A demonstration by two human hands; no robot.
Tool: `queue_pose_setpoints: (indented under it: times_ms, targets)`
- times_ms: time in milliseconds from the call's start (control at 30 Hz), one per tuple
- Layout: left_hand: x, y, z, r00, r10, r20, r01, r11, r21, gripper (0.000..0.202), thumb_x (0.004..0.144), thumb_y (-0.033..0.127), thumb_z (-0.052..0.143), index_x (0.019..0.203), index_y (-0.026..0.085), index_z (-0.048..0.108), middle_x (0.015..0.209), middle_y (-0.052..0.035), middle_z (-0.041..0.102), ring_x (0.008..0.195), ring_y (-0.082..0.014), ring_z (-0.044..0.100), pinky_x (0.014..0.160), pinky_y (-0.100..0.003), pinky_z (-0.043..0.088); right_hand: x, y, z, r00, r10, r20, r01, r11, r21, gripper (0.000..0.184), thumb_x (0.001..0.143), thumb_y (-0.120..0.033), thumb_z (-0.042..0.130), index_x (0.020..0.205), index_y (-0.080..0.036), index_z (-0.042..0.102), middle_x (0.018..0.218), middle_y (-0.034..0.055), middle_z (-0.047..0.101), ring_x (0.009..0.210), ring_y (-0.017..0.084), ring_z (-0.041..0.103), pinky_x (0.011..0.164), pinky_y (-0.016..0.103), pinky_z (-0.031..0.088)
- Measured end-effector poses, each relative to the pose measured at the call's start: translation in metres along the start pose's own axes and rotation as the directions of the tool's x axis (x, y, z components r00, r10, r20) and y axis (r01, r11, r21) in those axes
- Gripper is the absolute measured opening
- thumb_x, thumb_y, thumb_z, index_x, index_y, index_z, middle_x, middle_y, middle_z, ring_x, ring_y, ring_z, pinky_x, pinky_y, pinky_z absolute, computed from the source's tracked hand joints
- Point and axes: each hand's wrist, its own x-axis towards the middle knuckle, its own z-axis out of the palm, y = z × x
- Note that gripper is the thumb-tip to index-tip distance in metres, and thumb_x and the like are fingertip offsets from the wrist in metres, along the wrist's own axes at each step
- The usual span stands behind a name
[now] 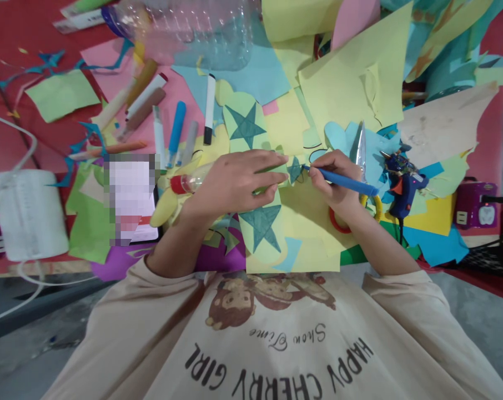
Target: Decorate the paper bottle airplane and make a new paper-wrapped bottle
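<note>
Blue felt-tip pen (347, 180) in its grip, my right hand (338, 191) is closed round the barrel. The pen's tip touches a small green star (293, 170) drawn on pale green paper. Flat over the paper from the other side lies my left hand (243, 178), fingers stretched and apart, fingertips beside that small star. A larger coloured star (245, 130) sits above my left hand, and another star (263, 225) below it, both on pale green pieces. Partly under my left wrist is a small clear bottle with a red cap (179, 184).
Scissors (360, 147) with red and yellow handles lie partly behind my right hand. Farther right is a blue glue gun (403, 194). A phone (137, 208), several markers (178, 126), a large clear plastic bottle (193, 36), a white cylinder (30, 216) and paper scraps crowd the table.
</note>
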Motion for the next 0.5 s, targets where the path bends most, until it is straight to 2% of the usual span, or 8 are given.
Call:
queue_pose_setpoints:
  times_ms: [133,300,500]
  targets:
    - [-0.0002,-0.0003,0.0005,0.999,-0.031,0.035,0.031,0.999,-0.021,0.029,0.096,0.019,0.048,0.109,0.026,0.073,0.131,-0.0054,0.071,0.116,-0.0238,0.071,0.093,-0.039,0.062,-0.0002,-0.0001,0.0013,0.999,-0.032,0.041,0.034,0.999,-0.034,0.015,0.089,-0.030,0.065,0.077,-0.022,0.062,0.065,-0.0034,0.064,0.053,0.009,0.057,0.048,0.022,0.043]
    - [0.0004,-0.0005,-0.0007,0.999,-0.022,0.045,0.022,1.000,-0.006,0.029,0.097,0.020,0.047,0.109,0.026,0.073,0.129,-0.0058,0.072,0.115,-0.0233,0.071,0.091,-0.038,0.063,-0.0007,0.0000,0.0022,0.999,-0.016,-0.028,0.015,0.999,-0.039,0.015,0.089,-0.029,0.065,0.077,-0.022,0.060,0.064,-0.0046,0.062,0.054,0.009,0.057,0.050,0.022,0.043]
    - [0.0006,-0.0003,-0.0011,0.999,-0.014,0.044,0.014,1.000,0.003,0.030,0.097,0.019,0.046,0.109,0.026,0.073,0.130,-0.0057,0.071,0.116,-0.0235,0.071,0.091,-0.038,0.062,-0.0029,-0.0009,0.0028,0.999,0.006,0.035,-0.004,0.999,-0.035,0.013,0.089,-0.029,0.064,0.079,-0.022,0.063,0.068,-0.0034,0.066,0.055,0.009,0.059,0.051,0.023,0.046]
